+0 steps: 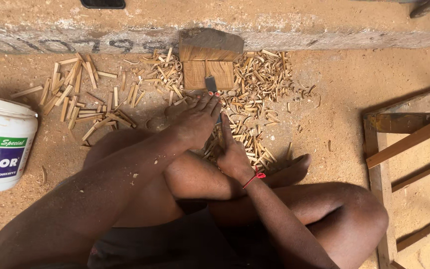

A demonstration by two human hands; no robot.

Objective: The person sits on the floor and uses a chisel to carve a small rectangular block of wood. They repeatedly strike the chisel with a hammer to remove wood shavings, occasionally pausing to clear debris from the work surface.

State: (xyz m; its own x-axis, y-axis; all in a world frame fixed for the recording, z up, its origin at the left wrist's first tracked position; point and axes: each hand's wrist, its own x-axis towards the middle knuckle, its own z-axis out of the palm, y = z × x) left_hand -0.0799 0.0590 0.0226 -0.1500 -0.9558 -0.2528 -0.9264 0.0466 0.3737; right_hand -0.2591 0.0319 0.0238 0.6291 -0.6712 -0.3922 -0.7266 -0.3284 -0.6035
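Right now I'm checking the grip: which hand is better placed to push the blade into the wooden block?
Left, probably: the left hand lies over the blade at the wooden block; the right hand sits lower, farther back.

Raw, matt wood everywhere: the block (pixel 209 67) shows bare tan grain under a rough grey top, and the dull grey metal blade (pixel 211 83) sits against it. Pale, dry wood shavings (pixel 260 79) curl around it; flat splints (pixel 75 94) look rough-cut. The bucket (pixel 1 144) is smooth white plastic, faintly glossy. The frame (pixel 409 164) is unfinished timber on gritty, sawdusty ground (pixel 344 74).
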